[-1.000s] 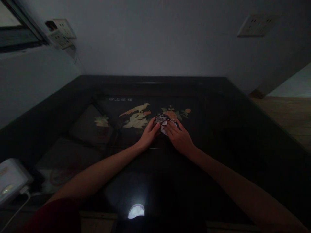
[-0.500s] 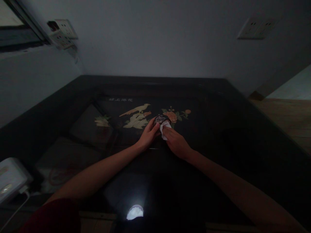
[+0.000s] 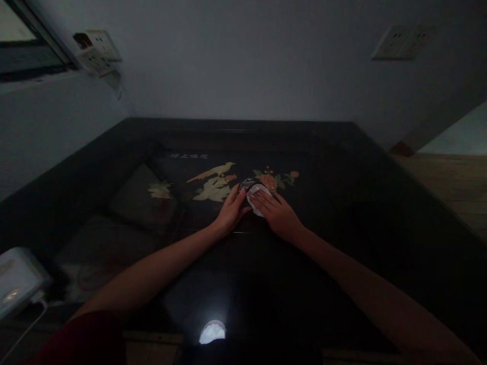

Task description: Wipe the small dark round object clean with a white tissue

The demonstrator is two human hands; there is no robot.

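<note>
A small dark rounded object [image 3: 249, 183] lies on the glossy black table [image 3: 342, 213], over its inlaid bird and flower picture. My left hand [image 3: 230, 213] cups the object's left side with curled fingers. My right hand [image 3: 276, 213] presses a white tissue [image 3: 255, 198] against the object's near right side, fingers laid over the tissue. The room is dim, so the object's exact kind is unclear.
A white device [image 3: 17, 281] with a cable sits at the table's near left corner. Wall sockets are at upper left [image 3: 97, 50] and upper right [image 3: 401, 40]. Wooden floor [image 3: 452, 182] shows to the right. A lamp glare [image 3: 213, 330] reflects near the front edge.
My right hand has slid the tissue over the object, first drawing back toward me, then pushing forward again with fingers flatter. My left hand has stayed on the object.
</note>
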